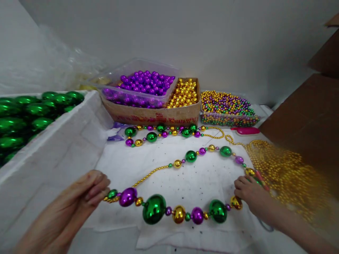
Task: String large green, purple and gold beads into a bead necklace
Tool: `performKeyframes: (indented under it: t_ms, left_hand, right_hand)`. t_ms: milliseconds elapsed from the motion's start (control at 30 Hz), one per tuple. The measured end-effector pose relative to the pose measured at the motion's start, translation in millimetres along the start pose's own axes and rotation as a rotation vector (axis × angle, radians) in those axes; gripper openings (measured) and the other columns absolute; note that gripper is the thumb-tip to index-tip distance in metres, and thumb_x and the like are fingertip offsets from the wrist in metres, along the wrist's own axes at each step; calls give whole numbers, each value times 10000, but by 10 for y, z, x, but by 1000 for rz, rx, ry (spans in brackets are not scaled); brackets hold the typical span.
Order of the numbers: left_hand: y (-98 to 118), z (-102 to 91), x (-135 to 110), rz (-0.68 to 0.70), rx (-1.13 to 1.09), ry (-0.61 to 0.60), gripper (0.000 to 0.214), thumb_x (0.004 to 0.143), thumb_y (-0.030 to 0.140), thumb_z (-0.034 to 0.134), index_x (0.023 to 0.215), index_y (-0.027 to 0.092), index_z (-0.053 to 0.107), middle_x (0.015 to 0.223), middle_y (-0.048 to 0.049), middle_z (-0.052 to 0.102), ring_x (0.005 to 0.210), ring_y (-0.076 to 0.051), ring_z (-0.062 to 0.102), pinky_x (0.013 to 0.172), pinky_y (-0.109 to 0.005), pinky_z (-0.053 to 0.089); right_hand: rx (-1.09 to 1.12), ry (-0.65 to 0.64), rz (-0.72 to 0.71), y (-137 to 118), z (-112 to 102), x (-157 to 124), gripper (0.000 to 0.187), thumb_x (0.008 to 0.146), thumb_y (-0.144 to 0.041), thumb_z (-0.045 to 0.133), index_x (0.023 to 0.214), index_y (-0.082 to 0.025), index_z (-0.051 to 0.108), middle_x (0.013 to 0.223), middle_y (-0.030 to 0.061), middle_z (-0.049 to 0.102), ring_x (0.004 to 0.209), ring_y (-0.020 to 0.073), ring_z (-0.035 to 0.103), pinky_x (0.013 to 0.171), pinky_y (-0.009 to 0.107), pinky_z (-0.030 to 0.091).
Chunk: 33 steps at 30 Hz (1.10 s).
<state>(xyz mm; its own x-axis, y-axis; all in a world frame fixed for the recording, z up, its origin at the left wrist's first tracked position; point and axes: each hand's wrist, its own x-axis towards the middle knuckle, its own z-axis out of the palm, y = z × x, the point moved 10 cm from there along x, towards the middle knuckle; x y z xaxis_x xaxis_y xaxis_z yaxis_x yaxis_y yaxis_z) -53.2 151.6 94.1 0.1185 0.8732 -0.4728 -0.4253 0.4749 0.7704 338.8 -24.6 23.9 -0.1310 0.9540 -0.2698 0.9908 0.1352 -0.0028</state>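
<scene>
A bead necklace (pixel 197 215) of green, purple and gold balls spans the space between my two hands, its far side lying on the white sheet (pixel 159 180). My left hand (pixel 92 188) is closed on its left end, where a thin gold bead chain (pixel 150 174) meets a small green bead. At the right, my right hand (pixel 247 192) has its fingers wrapped round the strand by a gold ball. Something red and thin, like a handle, shows beside those fingers; I cannot tell whether the hand holds it. Behind lies a second bead necklace (pixel 152 137).
A foam box (pixel 87 106) of green balls stands left. Along the back are a clear tub (pixel 137 91) of purple balls, a cardboard box (pixel 156 116) with gold balls and a tray (pixel 229 118) of small mixed beads. Gold bead chains (pixel 286 169) are heaped right, near a pink-handled tool (pixel 247 131).
</scene>
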Motion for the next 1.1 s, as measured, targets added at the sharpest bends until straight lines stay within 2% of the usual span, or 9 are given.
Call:
performKeyframes:
  t_ms: [100,167,300,400,467,567,700,867,1100]
  left_hand:
    - [-370,412,-46,-27,173,-228,245,785,157,617,595,137,463,570,20,373,501,-61,280,420,-136,308]
    - [-622,664,-70,-82,167,-353,283,751,219,675,587,136,459,553,33,347,499,-56,261,413,-128,269]
    - [-965,1086,-76,-179,61,-491,263,730,214,694,625,139,465,556,47,338,491,-48,246,417,-129,216]
    - [-1094,1352,-87,-174,17,-552,248,751,225,674,641,138,470,563,45,361,490,-44,253,426,-134,204]
    - [-1169,1461,-88,-147,28,-567,244,766,255,663,654,136,483,569,38,392,493,-44,266,432,-138,207]
    - [-1261,1483,-34,-76,78,-536,262,770,311,664,659,133,507,586,18,456,505,-50,304,446,-146,229]
    - [-1359,1385,73,5,83,-470,290,753,370,676,652,135,540,633,-3,518,532,-63,353,484,-166,286]
    - [-1489,1311,132,68,68,-416,276,730,370,701,659,129,585,755,-12,542,572,-65,389,512,-179,316]
    - [-1571,1200,162,41,45,-393,261,747,384,689,746,131,627,648,14,500,531,-61,376,507,-185,329]
  right_hand:
    - [-12,22,36,27,106,27,416,653,79,449,858,-194,687,985,107,631,986,289,515,921,482,306]
    - [94,65,49,-23,6,86,427,663,71,457,900,-204,681,999,103,628,988,282,521,896,457,341]
    - [618,208,-3,-393,-563,267,175,869,-177,481,919,-219,644,919,58,627,878,208,560,775,334,419]
    - [1009,313,-41,-729,-979,423,196,904,-292,477,796,-204,615,793,18,617,765,164,565,676,270,422]
    - [1125,404,-18,-849,-1118,535,194,899,-282,485,775,-197,607,770,10,611,748,158,558,658,262,412]
    - [1129,468,-9,-972,-1089,709,185,887,-256,500,769,-191,627,769,14,604,751,160,546,667,271,399]
    - [1093,461,8,-1075,-855,884,99,825,-239,583,831,-209,676,835,31,617,831,190,541,688,289,405]
    - [1397,509,118,-1019,-627,983,43,744,-229,652,750,-200,684,830,32,617,828,200,548,664,286,399]
    - [1693,411,119,-998,-389,1018,148,748,-308,646,689,-186,586,690,15,604,673,164,544,605,273,397]
